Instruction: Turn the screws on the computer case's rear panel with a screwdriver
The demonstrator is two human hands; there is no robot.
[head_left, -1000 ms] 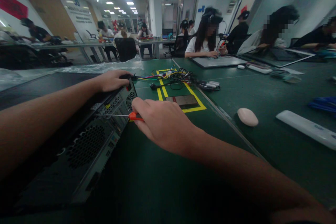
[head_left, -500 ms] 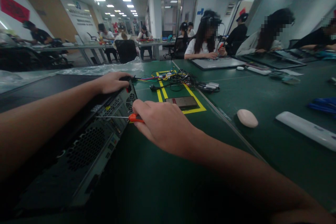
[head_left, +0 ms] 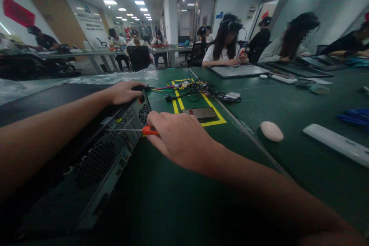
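Observation:
A black computer case (head_left: pixel 62 102) lies on its side at the left, its metal back panel (head_left: pixel 92 165) with vent grilles and ports facing right. My left hand (head_left: pixel 127 92) grips the far corner of the case, thumb on the near side and fingertips partly hidden over the edge. In my right hand (head_left: pixel 178 138) is a screwdriver with an orange handle (head_left: pixel 150 130), the fingers wrapped round it. Its thin shaft (head_left: pixel 127 129) points left, and the tip is at the upper edge of the back panel. Whether the tip sits in a screw I cannot tell.
Beyond the case lie tangled cables (head_left: pixel 201 86) and a dark flat box (head_left: pixel 201 114) within yellow tape on the green table (head_left: pixel 173 200). A pale rounded object (head_left: pixel 271 131) and a long white device (head_left: pixel 336 142) lie right. Clear plastic sheeting (head_left: pixel 127 75) is behind. Co-workers sit across.
The view has shifted very slightly. My left hand stays on the case corner and the screwdriver remains at nearly the same spot in my right hand.

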